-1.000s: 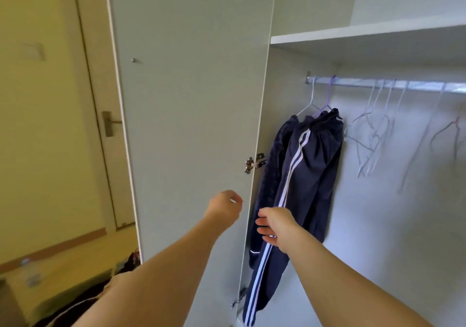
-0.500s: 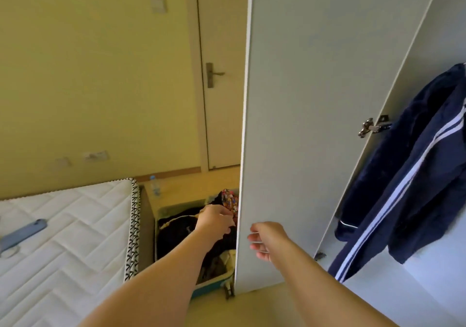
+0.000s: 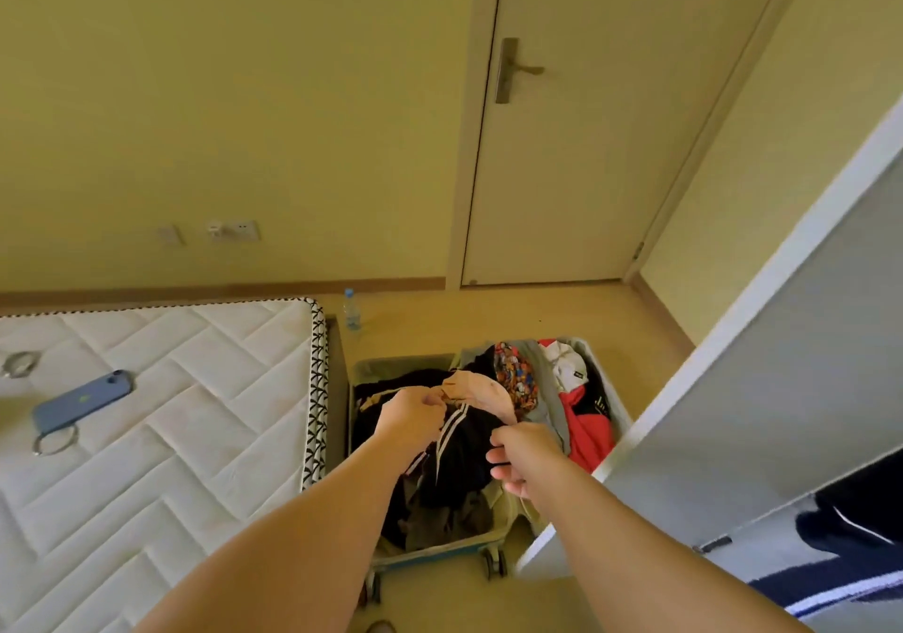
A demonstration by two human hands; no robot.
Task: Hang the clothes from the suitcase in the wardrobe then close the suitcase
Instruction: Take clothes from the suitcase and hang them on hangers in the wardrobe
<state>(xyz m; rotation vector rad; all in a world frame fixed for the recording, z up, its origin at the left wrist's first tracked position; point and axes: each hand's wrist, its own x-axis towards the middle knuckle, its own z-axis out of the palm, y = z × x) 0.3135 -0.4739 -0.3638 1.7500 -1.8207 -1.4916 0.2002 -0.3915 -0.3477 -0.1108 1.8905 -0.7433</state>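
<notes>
An open teal suitcase [image 3: 440, 552] lies on the floor, full of loose clothes. A black garment with white stripes [image 3: 464, 456] is in its left half, with a pink piece [image 3: 476, 390] behind it. A patterned piece [image 3: 515, 378], a white one [image 3: 569, 368] and a red one [image 3: 589, 432] fill the right half. My left hand [image 3: 415, 412] hovers over the black garment in a fist and holds nothing. My right hand [image 3: 523, 456] hangs beside it with loosely curled, empty fingers. Navy striped trousers [image 3: 850, 525] hang in the wardrobe at the lower right.
The open white wardrobe door [image 3: 762, 412] stands just right of the suitcase. A white quilted mattress [image 3: 171, 412] with a blue phone [image 3: 80, 400] borders it on the left. A water bottle [image 3: 352, 310] stands on the floor behind. The room door [image 3: 586, 144] is shut.
My view has swung left and down from the wardrobe rail to the suitcase. My right hand has let go of the hung navy trousers, and both hands now hover over the suitcase.
</notes>
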